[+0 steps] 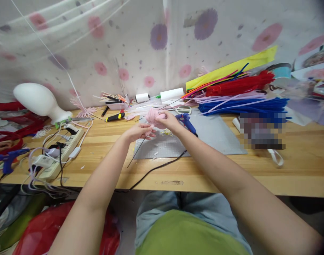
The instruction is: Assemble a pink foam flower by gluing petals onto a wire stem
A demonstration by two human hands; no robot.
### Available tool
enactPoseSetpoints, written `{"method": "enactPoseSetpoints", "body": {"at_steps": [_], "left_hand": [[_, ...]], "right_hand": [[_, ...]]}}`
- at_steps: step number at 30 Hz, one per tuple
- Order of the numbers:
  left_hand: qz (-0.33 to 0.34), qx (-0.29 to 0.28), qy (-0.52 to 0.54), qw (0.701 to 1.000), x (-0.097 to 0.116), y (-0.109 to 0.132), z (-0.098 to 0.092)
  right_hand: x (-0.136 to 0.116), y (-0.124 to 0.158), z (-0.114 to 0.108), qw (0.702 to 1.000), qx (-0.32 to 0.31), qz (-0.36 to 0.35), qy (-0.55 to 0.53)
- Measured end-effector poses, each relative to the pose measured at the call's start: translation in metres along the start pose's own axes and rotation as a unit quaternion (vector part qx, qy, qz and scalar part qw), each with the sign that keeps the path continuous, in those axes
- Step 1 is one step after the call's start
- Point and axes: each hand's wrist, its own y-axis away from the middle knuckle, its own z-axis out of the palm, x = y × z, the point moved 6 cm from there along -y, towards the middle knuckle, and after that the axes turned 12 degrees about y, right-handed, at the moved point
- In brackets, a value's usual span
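Observation:
Over the grey cutting mat (217, 141) a pale pink fluffy flower (152, 115), seemingly of pipe cleaners, is held up between my two hands. My left hand (137, 132) pinches its base from below left, and a thin dark stem (135, 153) slants down from there. From the right, my right hand (168, 121) grips the flower's side, thumb and fingers closed on the pink petals. Just right of that hand a blue glue gun (187, 124) lies on the mat. Scissors (183, 109) rest behind it. Yellowish scraps (166, 132) lie below the flower.
Blue (244, 106) and red pipe cleaner bundles (238, 85) lie back right. A power strip (62, 156) with tangled cables, a white foam head (40, 101) and another blue glue gun (9, 161) occupy the left. Another person's hand (3, 146) shows there. A black cable (156, 169) crosses the front.

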Motion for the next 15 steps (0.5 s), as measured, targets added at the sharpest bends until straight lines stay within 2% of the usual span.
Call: {"method": "enactPoseSetpoints", "body": {"at_steps": [4,7,11,15], "left_hand": [[0.017,0.028,-0.022,0.999,-0.001,-0.001,-0.004],[0.030,0.057,-0.033,0.997,0.000,0.000,-0.004],[0.031,0.086,-0.070,0.993,0.003,0.002,0.002],[0.072,0.112,-0.172,0.976,0.006,-0.002,0.005]], "right_hand": [[0.004,0.003,0.004,0.998,-0.050,0.014,-0.031],[-0.001,0.007,0.007,0.995,-0.094,-0.018,-0.038],[-0.011,0.009,0.002,0.995,-0.062,-0.069,0.023],[-0.014,0.009,0.003,0.994,-0.043,-0.063,0.073]]}}
